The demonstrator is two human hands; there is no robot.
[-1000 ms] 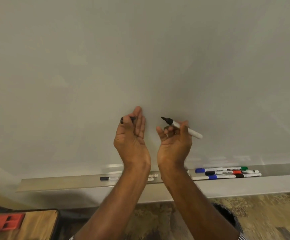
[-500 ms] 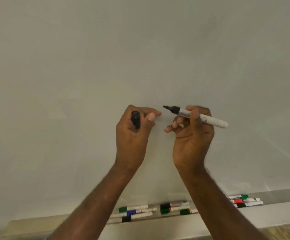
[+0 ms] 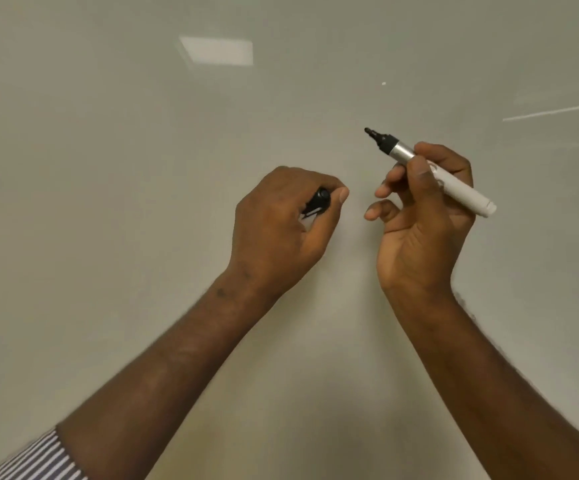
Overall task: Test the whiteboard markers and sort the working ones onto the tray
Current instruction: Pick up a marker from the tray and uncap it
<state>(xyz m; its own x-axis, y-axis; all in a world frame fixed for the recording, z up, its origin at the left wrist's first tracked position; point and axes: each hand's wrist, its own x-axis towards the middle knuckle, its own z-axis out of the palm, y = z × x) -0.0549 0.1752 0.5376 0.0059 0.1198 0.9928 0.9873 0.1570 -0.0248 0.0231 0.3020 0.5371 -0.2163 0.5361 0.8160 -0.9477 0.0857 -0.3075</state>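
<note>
Black marker [image 3: 430, 171] (uncapped) in right hand [image 3: 419, 223]

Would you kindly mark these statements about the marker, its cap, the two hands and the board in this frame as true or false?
1. The right hand holds an uncapped white-barrelled marker with a black tip. True.
2. The marker's tip points down toward the floor. False: it points up and to the left.
3. The left hand is closed on a black marker cap. True.
4. The pale whiteboard carries a fresh black line beside the tip. False: no mark shows there.
5. A striped sleeve shows on the left arm. True.
</note>
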